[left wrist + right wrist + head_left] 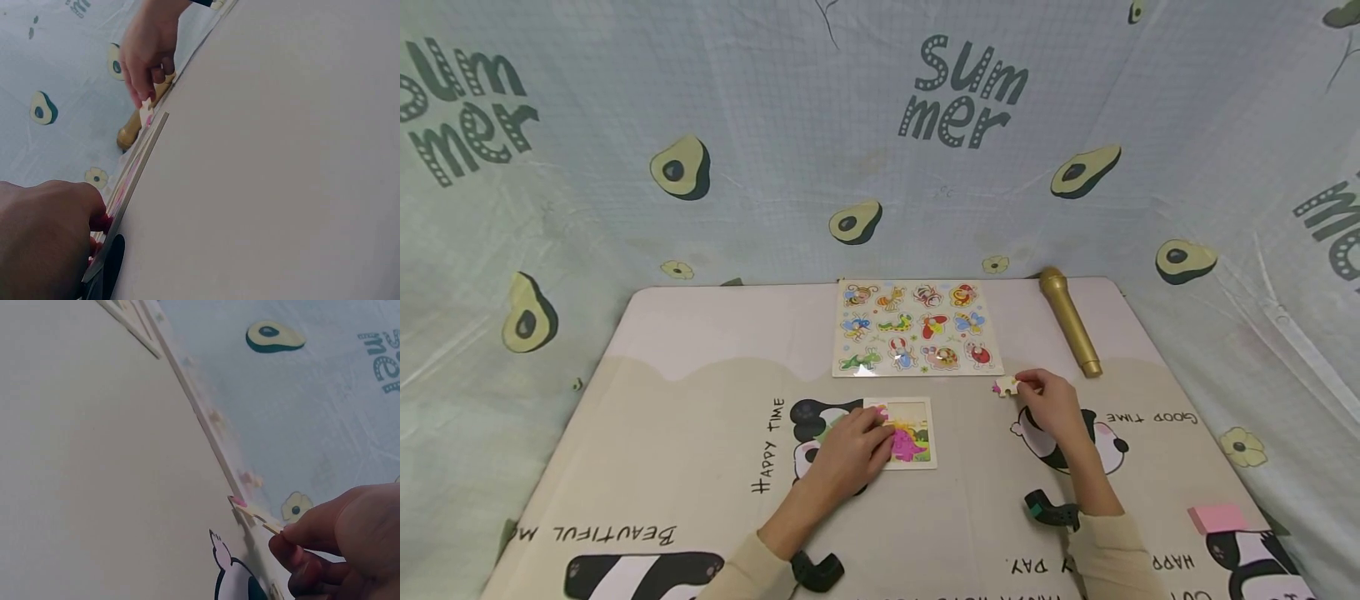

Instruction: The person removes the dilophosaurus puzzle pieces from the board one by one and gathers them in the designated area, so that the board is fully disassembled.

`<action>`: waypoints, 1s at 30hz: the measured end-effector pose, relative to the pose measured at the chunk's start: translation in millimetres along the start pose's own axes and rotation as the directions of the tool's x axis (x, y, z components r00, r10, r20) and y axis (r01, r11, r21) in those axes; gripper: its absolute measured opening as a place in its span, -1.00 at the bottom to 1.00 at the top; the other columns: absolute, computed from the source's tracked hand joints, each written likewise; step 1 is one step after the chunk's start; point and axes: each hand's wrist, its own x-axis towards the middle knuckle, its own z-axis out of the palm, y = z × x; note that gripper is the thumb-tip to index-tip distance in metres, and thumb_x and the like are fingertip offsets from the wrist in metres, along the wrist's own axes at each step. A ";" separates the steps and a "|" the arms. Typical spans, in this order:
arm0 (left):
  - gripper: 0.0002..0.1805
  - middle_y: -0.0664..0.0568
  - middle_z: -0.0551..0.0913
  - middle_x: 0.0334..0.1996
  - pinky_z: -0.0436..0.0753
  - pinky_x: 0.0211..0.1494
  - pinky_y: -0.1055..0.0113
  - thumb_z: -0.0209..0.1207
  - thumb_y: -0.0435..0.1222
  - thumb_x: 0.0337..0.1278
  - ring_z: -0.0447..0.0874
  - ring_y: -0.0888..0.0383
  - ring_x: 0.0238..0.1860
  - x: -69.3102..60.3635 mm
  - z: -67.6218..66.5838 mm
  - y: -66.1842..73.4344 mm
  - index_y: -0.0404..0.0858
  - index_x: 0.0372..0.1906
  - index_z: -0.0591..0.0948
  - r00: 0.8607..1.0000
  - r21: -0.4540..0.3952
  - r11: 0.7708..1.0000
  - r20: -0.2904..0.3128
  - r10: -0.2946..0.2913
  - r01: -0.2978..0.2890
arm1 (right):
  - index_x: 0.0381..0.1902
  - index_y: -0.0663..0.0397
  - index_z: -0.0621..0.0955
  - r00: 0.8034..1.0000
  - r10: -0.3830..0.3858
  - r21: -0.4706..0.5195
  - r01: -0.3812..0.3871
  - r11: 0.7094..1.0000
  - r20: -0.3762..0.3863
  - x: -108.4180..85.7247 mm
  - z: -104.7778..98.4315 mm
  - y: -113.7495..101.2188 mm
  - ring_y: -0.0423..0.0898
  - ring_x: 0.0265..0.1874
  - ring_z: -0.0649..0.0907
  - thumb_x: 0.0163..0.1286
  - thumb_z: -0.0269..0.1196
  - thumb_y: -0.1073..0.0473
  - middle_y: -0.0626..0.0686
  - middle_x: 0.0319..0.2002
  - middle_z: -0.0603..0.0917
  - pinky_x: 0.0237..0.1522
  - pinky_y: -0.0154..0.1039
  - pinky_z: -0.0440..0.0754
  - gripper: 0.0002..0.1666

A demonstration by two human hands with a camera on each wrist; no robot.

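Firstly, one insect board [917,329], beyond your hands; one gold tube [1070,322], right of it; one framed puzzle [908,446], pink dinosaur showing, under your left hand [848,447]'s relaxed fingers; one pale, pink-marked jigsaw piece [1006,386], pinched by your right hand [1052,407] near the board's corner.

Head view evenly lit; wrist views dimmer, soft.
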 end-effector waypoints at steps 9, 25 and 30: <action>-0.81 0.09 0.65 -0.24 0.66 -0.11 0.32 0.29 -0.22 0.23 0.59 0.17 -0.17 -0.5 0.3 0.3 -0.16 -0.14 0.80 1.000 0.006 1.000 0.003 0.001 -0.002 | 0.07 0.35 0.61 0.999 0.036 -0.092 -0.038 0.995 -0.018 -4.1 0.9 0.9 0.05 -0.30 0.63 0.43 0.10 0.21 0.26 -0.22 0.70 -0.35 -0.28 0.52 -0.62; -0.82 0.08 0.64 -0.25 0.65 -0.12 0.30 0.29 -0.22 0.22 0.59 0.16 -0.19 -0.2 0.6 -0.4 -0.16 -0.16 0.80 1.000 0.003 1.000 -0.012 0.010 -0.010 | -0.01 0.32 0.68 1.000 0.015 -0.147 -0.013 0.989 0.018 -3.3 5.0 1.9 0.03 -0.26 0.58 0.35 0.29 0.18 0.20 -0.24 0.61 -0.36 -0.28 0.46 -0.65; -0.83 0.07 0.65 -0.24 0.66 -0.10 0.28 0.29 -0.22 0.22 0.62 0.15 -0.17 0.2 1.5 -0.9 -0.17 -0.17 0.80 1.000 0.010 1.000 -0.016 0.013 -0.013 | 0.02 0.33 0.68 1.000 0.020 -0.154 -0.019 0.988 0.009 -3.2 5.4 3.0 0.07 -0.22 0.62 0.36 0.29 0.18 0.23 -0.20 0.62 -0.35 -0.28 0.49 -0.64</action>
